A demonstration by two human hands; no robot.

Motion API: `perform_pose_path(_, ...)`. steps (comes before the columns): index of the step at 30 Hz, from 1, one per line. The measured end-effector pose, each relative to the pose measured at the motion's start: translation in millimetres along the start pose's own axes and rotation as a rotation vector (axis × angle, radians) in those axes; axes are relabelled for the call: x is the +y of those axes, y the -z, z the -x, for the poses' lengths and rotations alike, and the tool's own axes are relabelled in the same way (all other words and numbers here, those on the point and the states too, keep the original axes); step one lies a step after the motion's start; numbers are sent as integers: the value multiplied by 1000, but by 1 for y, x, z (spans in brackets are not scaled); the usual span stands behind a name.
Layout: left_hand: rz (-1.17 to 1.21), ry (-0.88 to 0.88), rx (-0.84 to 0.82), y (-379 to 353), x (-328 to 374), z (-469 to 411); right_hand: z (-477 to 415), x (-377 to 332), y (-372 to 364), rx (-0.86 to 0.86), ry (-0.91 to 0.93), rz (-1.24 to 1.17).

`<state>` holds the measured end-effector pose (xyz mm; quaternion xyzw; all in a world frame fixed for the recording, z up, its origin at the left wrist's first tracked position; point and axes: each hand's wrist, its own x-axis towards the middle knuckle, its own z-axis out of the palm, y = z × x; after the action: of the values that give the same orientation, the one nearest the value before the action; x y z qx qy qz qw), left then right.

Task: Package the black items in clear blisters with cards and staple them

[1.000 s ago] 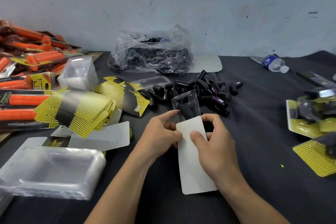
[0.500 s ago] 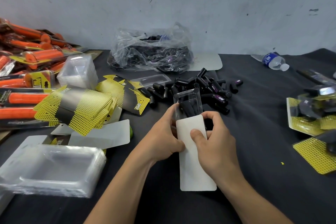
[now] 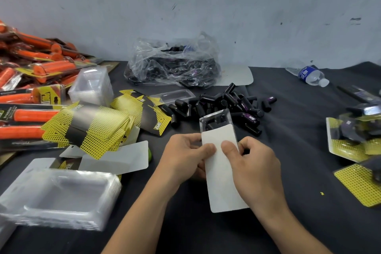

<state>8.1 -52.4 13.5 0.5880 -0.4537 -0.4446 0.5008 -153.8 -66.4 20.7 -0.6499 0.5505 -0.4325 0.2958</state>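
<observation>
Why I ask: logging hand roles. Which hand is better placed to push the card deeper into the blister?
Right, probably. The right hand pinches the card along its edge, thumb on its face, so it can slide it up. The left hand pinches the card at the blister mouth, better for steadying.

Packing workshop — blister stacks, card piles.

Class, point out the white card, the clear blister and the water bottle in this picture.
white card [image 3: 223, 183], head view, blank lower half of its face.
clear blister [image 3: 215, 117], head view, upper end above the card.
water bottle [image 3: 307, 73], head view, blue label.
</observation>
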Motion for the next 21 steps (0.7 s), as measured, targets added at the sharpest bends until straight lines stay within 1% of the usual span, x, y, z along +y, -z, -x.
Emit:
perform_pose_path(4, -270, -9, 317, 0, -4, -5, 6, -2, -2, -258, 1, -42)
perform_pose_path(6, -356, -34, 433, 2, -6, -9, 7, -2, -5, -292, -14, -62)
perform_pose_path(9, -390, -97, 489, 3, -10, -8, 5, -1, -7, -295, -88, -168)
perform_pose_path(10, -357, -103, 480, 3, -10, -8, 3, -1, -7, -297, -107, -197)
perform_pose_path(11, -271, -104, 465, 2, -10, -8, 2, 1, -7, -301, -120, -218)
perform_pose_path(12, -134, -91, 440, 3, -9, -9, 2, 2, -7, -310, -128, -235)
perform_pose_path(14, 156, -16, 358, 5, -4, -11, 3, 3, -7, -335, -132, -256)
perform_pose_path(16, 355, 85, 318, 7, 0, -11, 4, 5, -7, -346, -133, -271)
perform_pose_path(18, 440, 118, 352, 8, 2, -10, 4, 4, -7, -347, -131, -301)
perform_pose_path(21, 467, 93, 420, 6, 2, -10, 8, 1, -10, -315, -73, -274)
